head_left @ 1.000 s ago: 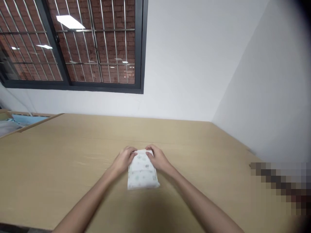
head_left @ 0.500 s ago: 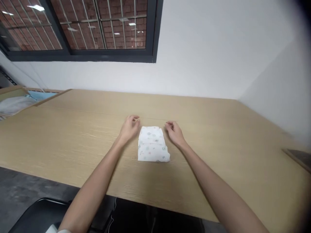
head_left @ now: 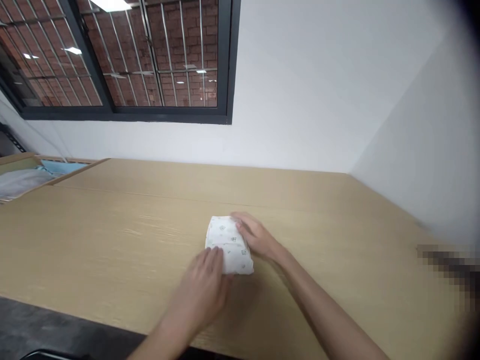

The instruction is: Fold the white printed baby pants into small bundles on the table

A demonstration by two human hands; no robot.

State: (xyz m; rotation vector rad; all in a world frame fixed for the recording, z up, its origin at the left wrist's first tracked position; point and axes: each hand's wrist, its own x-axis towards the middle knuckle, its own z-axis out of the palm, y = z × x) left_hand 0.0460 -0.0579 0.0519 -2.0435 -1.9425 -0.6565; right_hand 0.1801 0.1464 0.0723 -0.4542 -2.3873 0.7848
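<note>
A small folded white cloth (head_left: pixel 227 241) with tiny coloured prints lies on the light wooden table (head_left: pixel 112 235). My right hand (head_left: pixel 255 236) rests against its right side, fingers curled over the far edge. My left hand (head_left: pixel 204 290) comes in from below, its fingertips touching the near left edge of the cloth; it is blurred and its fingers look loosely extended.
A white wall and a dark-framed window with bars stand behind the table. At the far left a wooden tray (head_left: pixel 22 175) holds pale fabric. The table's near edge runs along the lower left, with dark floor beyond. A pixelated patch sits at the right.
Both hands were off the cloth half a second ago. Now the right hand has returned to its right side and the left hand has dropped to its near edge.
</note>
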